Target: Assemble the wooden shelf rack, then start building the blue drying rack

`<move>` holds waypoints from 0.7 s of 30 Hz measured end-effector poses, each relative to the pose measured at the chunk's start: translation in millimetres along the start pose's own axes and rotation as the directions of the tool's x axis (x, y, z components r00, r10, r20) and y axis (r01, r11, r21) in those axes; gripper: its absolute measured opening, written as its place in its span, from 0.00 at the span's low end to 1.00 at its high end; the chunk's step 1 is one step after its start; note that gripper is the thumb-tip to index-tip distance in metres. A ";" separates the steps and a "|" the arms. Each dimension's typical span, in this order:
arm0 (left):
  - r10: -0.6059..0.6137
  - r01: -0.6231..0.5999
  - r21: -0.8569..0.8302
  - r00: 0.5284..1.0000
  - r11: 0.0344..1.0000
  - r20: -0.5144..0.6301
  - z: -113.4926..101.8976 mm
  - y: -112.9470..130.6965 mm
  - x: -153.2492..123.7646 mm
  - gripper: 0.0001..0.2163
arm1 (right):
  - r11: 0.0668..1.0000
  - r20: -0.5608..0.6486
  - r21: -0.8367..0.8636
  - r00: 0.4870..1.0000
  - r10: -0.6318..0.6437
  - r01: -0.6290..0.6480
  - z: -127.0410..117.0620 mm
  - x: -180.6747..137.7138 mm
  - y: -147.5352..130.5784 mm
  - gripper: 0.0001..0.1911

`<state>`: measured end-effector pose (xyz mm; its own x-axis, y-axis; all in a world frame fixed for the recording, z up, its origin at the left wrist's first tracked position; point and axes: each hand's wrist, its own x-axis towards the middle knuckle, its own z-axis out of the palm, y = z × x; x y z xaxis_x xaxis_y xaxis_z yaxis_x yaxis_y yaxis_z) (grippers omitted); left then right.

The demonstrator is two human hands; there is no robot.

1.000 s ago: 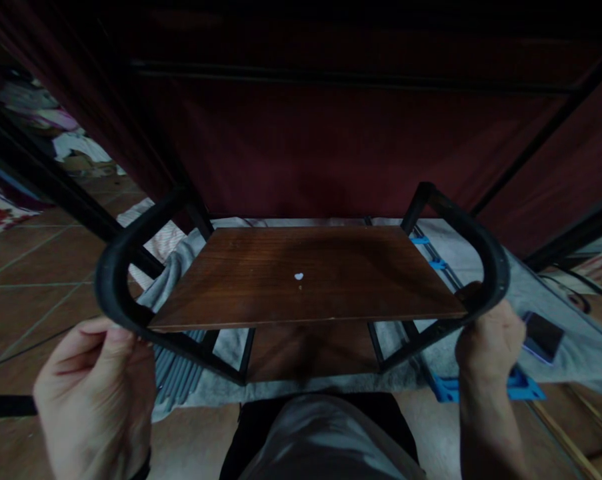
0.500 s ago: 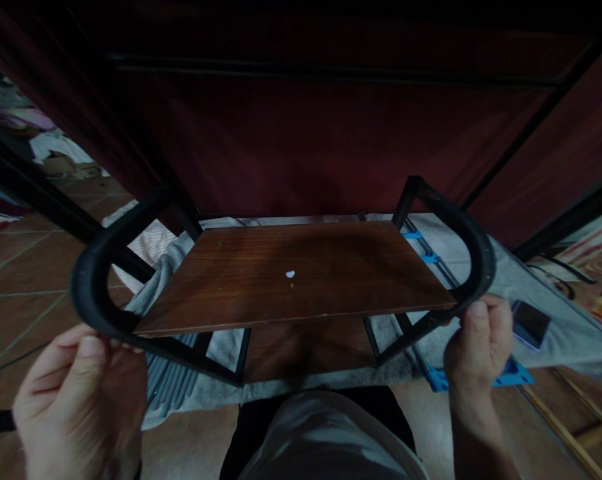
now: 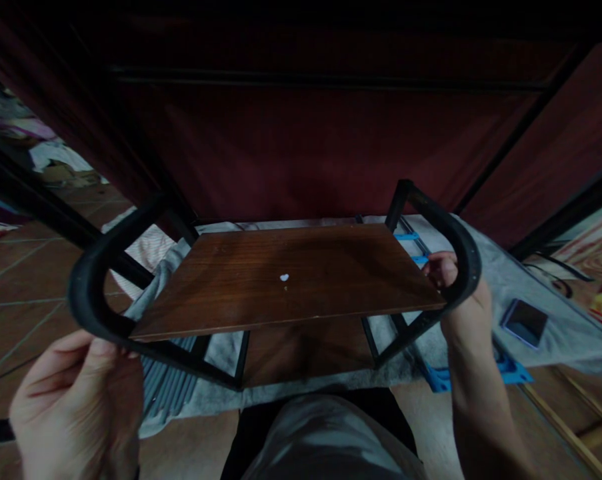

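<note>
Head view: a rack (image 3: 285, 280) with a brown board sits at centre over a grey cloth (image 3: 555, 300). The left hand (image 3: 75, 400), at 8 o'clock, and the right hand (image 3: 463, 313), at 3 o'clock, have their fingers clenched round its black end loops. This looks like a steadying step; any lift would call for level, equal grips.

Brown tiled floor (image 3: 25, 293), with 1 grey blanket (image 3: 571, 337) spread over it. On the blanket: black-framed rack (image 3: 291, 280) at the middle, bundle of grey tubes (image 3: 168, 380) under its left end, blue plastic piece (image 3: 511, 373) and 1 dark phone (image 3: 524, 322) to the right. Pink striped cloth (image 3: 151, 243) at far left.
</note>
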<state>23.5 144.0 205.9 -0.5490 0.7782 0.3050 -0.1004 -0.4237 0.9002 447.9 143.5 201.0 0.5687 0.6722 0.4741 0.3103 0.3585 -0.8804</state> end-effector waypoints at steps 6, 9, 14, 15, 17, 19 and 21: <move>0.026 -0.027 -0.061 1.000 0.998 -0.013 2.3 -1.3 4.8 0.09 | 0.994 0.077 0.059 0.993 0.084 -0.089 21.9 19.8 -6.1 0.21; 0.015 -0.016 -0.046 1.000 0.999 -0.024 4.2 0.8 4.2 0.09 | 0.992 0.099 0.075 0.991 0.092 -0.099 23.8 19.6 -4.4 0.24; 0.039 -0.041 -0.027 0.998 0.999 -0.058 6.2 2.9 2.3 0.12 | 0.989 0.116 0.082 0.987 0.114 -0.124 21.1 19.3 -3.2 0.25; 0.040 -0.041 -0.018 0.998 0.999 -0.058 5.8 2.3 2.4 0.12 | 0.988 0.107 0.085 0.987 0.121 -0.130 20.5 18.5 -4.2 0.24; 0.042 -0.043 -0.020 0.998 0.999 -0.040 4.9 0.6 2.9 0.11 | 0.984 0.087 0.100 0.987 0.137 -0.145 19.4 15.5 -6.8 0.21; 0.049 -0.049 -0.047 0.999 0.998 -0.015 4.5 -0.7 3.2 0.11 | 0.981 0.064 0.115 0.987 0.149 -0.155 18.0 11.5 -9.0 0.19; 0.054 -0.054 -0.063 0.998 0.997 -0.015 5.0 -0.5 2.9 0.11 | 0.982 0.040 0.116 0.989 0.144 -0.147 16.6 7.7 -10.0 0.20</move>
<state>26.0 148.7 207.9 -0.5660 0.7473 0.3481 -0.1225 -0.4938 0.8609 436.5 155.8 213.4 0.5762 0.7422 0.3422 0.1328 0.3281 -0.9352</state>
